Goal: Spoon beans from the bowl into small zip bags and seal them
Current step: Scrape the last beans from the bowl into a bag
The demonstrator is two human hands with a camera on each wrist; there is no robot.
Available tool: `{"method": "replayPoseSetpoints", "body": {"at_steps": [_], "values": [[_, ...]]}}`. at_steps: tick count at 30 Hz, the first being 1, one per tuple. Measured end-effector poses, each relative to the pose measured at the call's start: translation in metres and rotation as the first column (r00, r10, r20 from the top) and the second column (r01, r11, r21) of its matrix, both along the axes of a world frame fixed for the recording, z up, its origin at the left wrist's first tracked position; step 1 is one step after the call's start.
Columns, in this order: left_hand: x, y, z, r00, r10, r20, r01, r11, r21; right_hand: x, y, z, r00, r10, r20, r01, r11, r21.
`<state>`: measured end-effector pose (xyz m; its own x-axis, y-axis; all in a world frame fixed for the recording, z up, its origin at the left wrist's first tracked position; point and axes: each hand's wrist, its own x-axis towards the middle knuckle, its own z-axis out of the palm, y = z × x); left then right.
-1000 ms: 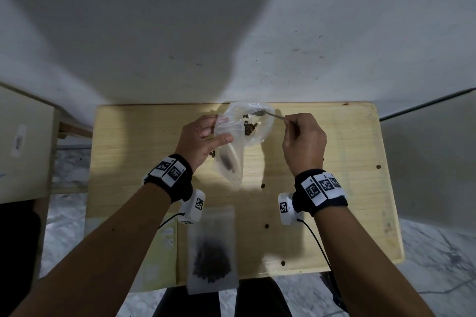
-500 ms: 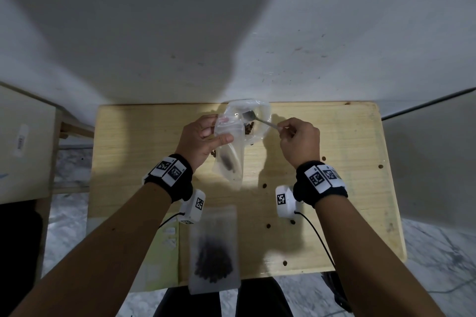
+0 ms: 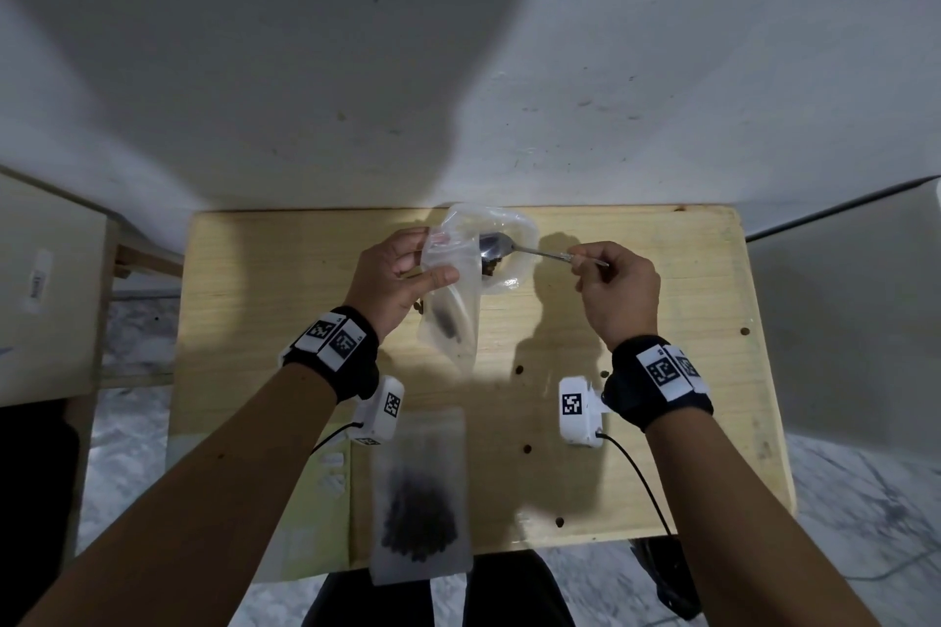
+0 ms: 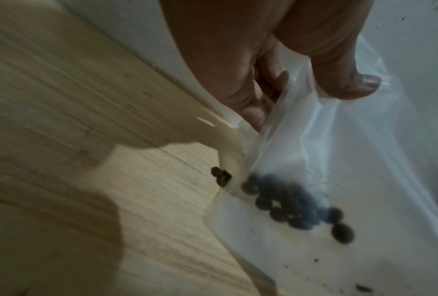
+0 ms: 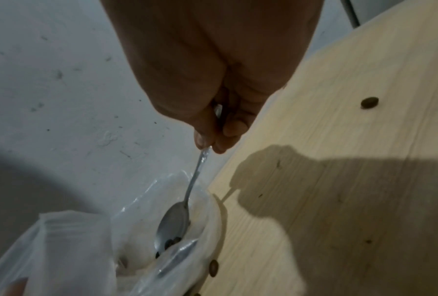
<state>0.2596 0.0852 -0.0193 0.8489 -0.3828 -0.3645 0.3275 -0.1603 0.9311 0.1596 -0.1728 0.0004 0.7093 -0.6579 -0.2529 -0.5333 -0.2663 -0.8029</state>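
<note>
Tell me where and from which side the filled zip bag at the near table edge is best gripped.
Probably by the empty upper strip of the filled zip bag, pinched from above at its far end. It lies flat with the beans pooled in its lower half, and that near end overhangs the table edge, so the far strip is flat, thin and bean-free.

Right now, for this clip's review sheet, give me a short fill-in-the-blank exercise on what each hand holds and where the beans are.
1. The right hand pinches the handle of a metal ____.
2. The left hand holds open a clear zip bag with a few ____ at its bottom.
3. The spoon's head sits over the clear ____ at the table's far edge.
4. A second zip bag, filled with beans, lies at the table's ____ edge.

Missing words: spoon; beans; bowl; near
</note>
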Motion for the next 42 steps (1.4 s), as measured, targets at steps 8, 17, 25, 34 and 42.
{"method": "replayPoseSetpoints", "body": {"at_steps": [8, 17, 25, 34, 42], "values": [[-0.002, 0.001, 0.003, 1.000, -0.007, 0.028, 0.007, 1.000, -0.009, -0.008, 0.003, 0.001, 0.990, 0.050, 0.132, -0.032, 0.991, -0.132], [-0.006, -0.001, 0.004, 0.998, -0.047, 0.044, 0.049, 0.998, -0.038, -0.007, 0.009, -0.003, 0.967, 0.235, 0.096, -0.138, 0.805, -0.577], [-0.004, -0.003, -0.002, 0.998, -0.059, 0.038, 0.060, 0.998, -0.028, -0.009, 0.006, -0.006, 0.963, 0.266, 0.044, -0.206, 0.831, -0.516], [-0.003, -0.003, -0.008, 1.000, -0.026, 0.017, 0.027, 0.998, -0.051, 0.003, 0.038, -0.014, 0.981, 0.139, -0.133, -0.135, 0.990, 0.039], [0.000, 0.001, -0.002, 0.999, -0.032, 0.022, 0.033, 0.999, -0.033, 0.000, 0.023, -0.010, 0.987, -0.101, -0.122, 0.137, 0.928, 0.346]]}}
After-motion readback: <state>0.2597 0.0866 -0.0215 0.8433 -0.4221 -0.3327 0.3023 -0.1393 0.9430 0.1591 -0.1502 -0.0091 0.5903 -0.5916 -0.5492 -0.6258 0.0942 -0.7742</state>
